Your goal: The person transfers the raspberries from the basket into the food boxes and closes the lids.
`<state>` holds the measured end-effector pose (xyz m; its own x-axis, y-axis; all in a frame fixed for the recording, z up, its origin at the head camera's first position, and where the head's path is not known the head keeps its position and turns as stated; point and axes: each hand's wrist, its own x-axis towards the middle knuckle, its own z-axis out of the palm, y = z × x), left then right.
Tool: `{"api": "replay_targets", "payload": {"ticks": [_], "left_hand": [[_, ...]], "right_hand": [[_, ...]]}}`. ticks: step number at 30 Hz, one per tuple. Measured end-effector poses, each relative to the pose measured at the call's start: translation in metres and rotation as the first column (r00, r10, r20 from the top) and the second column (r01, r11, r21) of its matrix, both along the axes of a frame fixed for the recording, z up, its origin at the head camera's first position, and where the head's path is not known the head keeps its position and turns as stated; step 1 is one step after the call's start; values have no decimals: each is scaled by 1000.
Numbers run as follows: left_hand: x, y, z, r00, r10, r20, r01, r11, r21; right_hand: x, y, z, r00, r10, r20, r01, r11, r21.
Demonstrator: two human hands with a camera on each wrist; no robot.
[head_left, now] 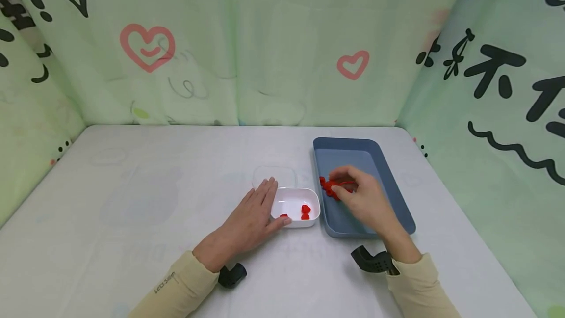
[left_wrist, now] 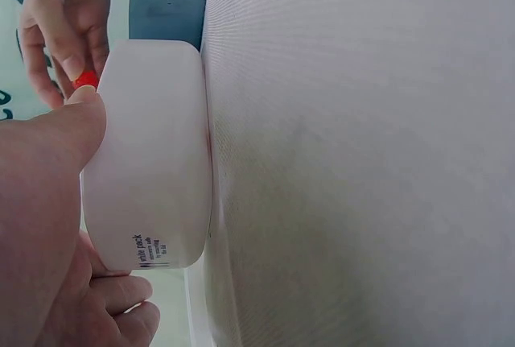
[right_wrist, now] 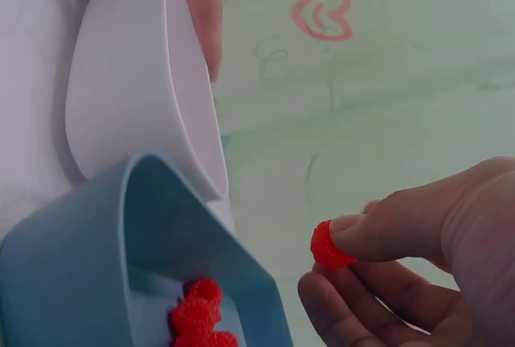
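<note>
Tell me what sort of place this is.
Probably a staged tabletop recording booth, not a kitchen: a white-covered table walled by printed green curtains, holding only a blue tray and a white box.

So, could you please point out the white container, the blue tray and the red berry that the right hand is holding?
white container [head_left: 289, 201]: head view, on its bare inner floor.
blue tray [head_left: 353, 153]: head view, on its bare far floor.
red berry [right_wrist: 324, 246]: right wrist view, on the berry's visible left side.
</note>
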<state>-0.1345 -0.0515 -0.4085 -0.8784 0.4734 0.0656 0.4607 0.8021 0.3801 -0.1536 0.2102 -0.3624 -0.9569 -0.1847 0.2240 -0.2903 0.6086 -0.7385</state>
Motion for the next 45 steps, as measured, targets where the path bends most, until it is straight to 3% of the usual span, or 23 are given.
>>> {"api": "replay_targets", "payload": {"ticks": [26,33,45], "left_hand": [[1,0,2,1000,0,-6,0,999,-39],[1,0,2,1000,-3,-9,2,999,-49],[1,-1,2,1000,-2,-8,2,999,-35]], "right_hand": [[11,-39,-14,989,147,4,-147,988,41],[14,-43,-15,987,163,19,-164,980,114],[11,-39,-16,982,155,-109,-151,987,49]]}}
